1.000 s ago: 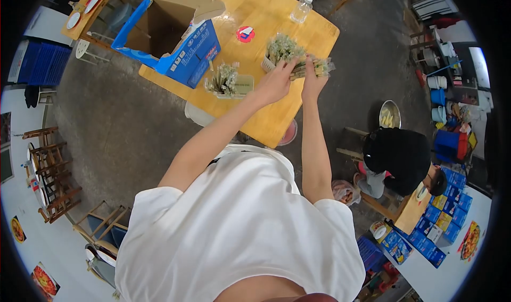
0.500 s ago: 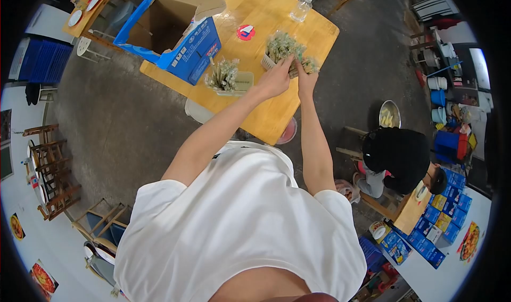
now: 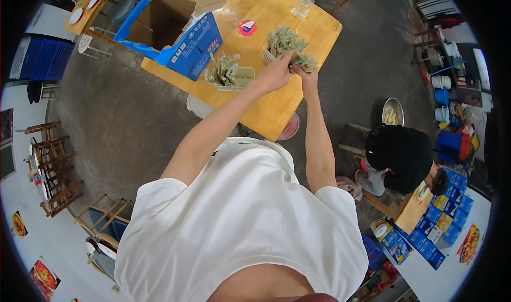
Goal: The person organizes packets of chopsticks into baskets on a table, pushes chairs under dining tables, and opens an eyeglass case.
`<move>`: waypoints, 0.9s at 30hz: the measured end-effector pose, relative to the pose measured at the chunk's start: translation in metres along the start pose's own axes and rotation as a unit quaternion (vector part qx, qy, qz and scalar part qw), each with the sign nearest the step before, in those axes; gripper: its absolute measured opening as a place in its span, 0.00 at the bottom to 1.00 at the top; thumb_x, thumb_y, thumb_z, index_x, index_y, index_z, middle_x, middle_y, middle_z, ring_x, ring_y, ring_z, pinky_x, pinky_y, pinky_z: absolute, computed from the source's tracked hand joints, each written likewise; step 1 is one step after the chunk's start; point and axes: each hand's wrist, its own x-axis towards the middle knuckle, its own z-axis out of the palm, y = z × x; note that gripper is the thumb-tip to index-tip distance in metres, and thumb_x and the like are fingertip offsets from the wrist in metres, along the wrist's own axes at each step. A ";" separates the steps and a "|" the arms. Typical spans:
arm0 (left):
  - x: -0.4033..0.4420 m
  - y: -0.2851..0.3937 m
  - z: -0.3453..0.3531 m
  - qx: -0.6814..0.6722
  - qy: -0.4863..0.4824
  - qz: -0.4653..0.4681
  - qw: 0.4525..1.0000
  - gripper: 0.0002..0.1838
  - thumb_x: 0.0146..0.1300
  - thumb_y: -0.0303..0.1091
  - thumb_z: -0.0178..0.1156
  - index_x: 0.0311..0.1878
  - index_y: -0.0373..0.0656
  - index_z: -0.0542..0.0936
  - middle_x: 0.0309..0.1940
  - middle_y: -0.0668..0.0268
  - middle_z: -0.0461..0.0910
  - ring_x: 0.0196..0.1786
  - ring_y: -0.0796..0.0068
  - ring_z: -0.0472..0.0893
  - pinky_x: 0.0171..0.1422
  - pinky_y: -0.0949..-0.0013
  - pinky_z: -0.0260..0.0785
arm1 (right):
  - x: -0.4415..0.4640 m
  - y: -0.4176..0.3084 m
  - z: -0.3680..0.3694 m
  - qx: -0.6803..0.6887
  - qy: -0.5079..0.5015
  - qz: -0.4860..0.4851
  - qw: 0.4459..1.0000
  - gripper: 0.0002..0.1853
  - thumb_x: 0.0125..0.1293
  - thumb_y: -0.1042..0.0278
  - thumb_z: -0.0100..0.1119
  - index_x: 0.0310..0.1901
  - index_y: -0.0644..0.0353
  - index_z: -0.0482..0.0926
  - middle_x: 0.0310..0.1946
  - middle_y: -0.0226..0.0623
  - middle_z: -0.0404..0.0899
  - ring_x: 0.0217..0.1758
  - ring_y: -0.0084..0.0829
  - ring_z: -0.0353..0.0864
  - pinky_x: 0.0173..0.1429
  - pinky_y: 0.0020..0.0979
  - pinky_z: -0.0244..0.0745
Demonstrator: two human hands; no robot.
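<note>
Above the near right corner of the wooden table (image 3: 266, 107), my left hand (image 3: 275, 74) and my right hand (image 3: 307, 81) meet at the fingertips. Fingers of my right hand close around a small bunch of pale green-white flowers (image 3: 304, 63). My left hand is closed beside it, its fingertips against the flowers; what it grips is hidden. Just beyond stands a white basket (image 3: 268, 56) filled with a larger flower bunch (image 3: 286, 40). Left of my left hand, more flowers (image 3: 223, 69) sit in a low, pale holder (image 3: 245, 76).
An opened blue cardboard box (image 3: 194, 46) occupies the table's left side. Toward the far edge are a clear bottle (image 3: 303, 5) and a round red sticker (image 3: 247, 27). A person in black (image 3: 399, 155) sits at the right, near a metal bowl (image 3: 393, 112).
The view has shifted slightly. Both hands stay at the flowers, and the small bunch has tilted a little in my right hand.
</note>
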 end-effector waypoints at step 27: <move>-0.002 -0.014 0.004 -0.048 0.041 0.060 0.996 0.30 0.57 0.19 0.42 0.66 0.46 0.63 0.44 0.52 0.74 0.47 0.57 0.75 0.53 0.64 0.67 | 0.005 -0.047 0.016 -0.044 0.331 -0.211 0.919 0.05 0.56 0.77 0.60 0.29 0.71 0.77 0.29 0.37 0.80 0.30 0.26 0.77 0.37 0.29 0.71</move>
